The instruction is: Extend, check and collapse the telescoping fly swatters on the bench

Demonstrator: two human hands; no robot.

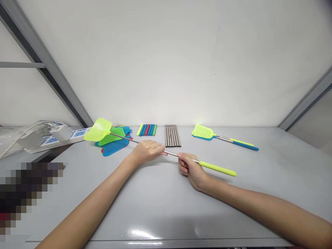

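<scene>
Both hands hold one fly swatter (98, 130) with a yellow-green mesh head, a thin metal rod and a yellow-green grip. My left hand (148, 151) is closed around the rod at its middle. Closer to the grip, my right hand (190, 167) wraps the rod, and the grip sticks out to its right. Under the raised head lie loose swatter heads in green (112, 137) and blue (115, 147), partly covered. Several coloured grips (147, 130) lie in a row beyond my left hand. Beside them are several metal tubes (172, 136), side by side.
Two whole fly swatters (203, 131), yellow-green over blue, lie together at the back right of the grey table (160, 207). A white power strip (77, 135) with plugs and cables stands at the left. A white wall (166, 62) closes off the back.
</scene>
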